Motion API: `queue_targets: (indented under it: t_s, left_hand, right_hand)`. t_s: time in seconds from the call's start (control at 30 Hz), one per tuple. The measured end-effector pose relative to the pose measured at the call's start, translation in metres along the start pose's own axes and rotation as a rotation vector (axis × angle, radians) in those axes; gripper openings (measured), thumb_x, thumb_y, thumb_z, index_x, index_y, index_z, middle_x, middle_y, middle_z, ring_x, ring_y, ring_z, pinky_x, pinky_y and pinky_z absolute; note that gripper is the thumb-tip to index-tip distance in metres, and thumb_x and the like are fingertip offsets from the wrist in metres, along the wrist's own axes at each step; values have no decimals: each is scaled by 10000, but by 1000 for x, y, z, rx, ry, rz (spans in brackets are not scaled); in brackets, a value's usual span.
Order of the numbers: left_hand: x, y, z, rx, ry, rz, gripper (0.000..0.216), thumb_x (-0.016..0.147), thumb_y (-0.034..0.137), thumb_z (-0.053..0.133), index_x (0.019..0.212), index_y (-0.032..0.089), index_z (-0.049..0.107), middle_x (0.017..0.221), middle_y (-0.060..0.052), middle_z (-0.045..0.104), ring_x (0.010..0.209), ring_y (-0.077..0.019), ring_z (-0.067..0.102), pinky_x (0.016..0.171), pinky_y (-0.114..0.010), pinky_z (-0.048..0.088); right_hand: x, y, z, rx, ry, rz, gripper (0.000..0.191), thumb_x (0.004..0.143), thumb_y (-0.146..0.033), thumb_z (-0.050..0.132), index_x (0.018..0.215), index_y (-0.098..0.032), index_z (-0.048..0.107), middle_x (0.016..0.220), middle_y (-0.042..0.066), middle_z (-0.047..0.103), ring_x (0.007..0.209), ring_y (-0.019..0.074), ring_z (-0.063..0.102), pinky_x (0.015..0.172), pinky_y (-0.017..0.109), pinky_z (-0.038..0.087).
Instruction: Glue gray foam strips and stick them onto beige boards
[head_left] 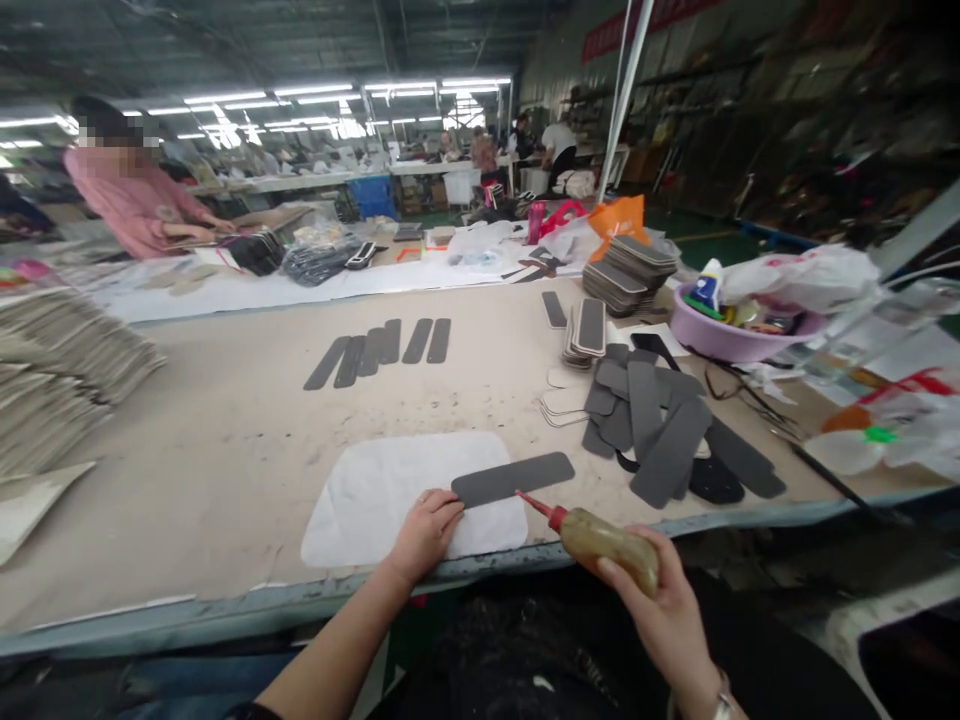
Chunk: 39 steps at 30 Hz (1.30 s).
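- the left hand (425,533) rests at the near edge of the counter (225,460), fingers curled down and pressing the left end of a dark grey strip (513,479).
- that strip lies flat across the upper right part of a white sheet (390,490), its right end reaching just past the sheet's edge; the sheet sits near the middle of the counter's near edge.
- the right hand (664,610) is closed around a squeeze bottle (600,540) of amber liquid, held off the near edge, tilted, with its red nozzle pointing at the strip's right end and just short of touching it.
- a loose heap of grey strips (660,430) lies toward the near right of the counter, with small stacks of pale backed pieces (566,400) beside it.
- a row of six dark strips (382,350) lies side by side near the counter's middle.
- a lilac basin (720,335) full of odds and ends stands at the right edge.
- tall piles of pale pieces (60,370) fill the left edge.
- a person in a pink top (135,200) works at the far left corner.
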<state>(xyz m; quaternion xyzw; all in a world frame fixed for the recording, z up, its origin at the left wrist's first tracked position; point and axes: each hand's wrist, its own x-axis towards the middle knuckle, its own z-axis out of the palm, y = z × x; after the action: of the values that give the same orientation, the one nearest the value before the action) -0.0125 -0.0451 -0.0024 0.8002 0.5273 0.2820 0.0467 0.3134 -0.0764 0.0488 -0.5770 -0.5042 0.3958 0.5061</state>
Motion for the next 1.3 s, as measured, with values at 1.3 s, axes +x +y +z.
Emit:
queue_targets:
  t_s: [1.3]
  left_hand:
    - [4,-3,-1,-57,2,10,169,897,144,472,928,167,637,903,-65,612,859,-176,533,831,-351,480]
  right_hand:
    - [51,10,47,-507,-173,-615,240,829,-177,552,1062,-219,517,972,85,506,914,250,505,784,440,497]
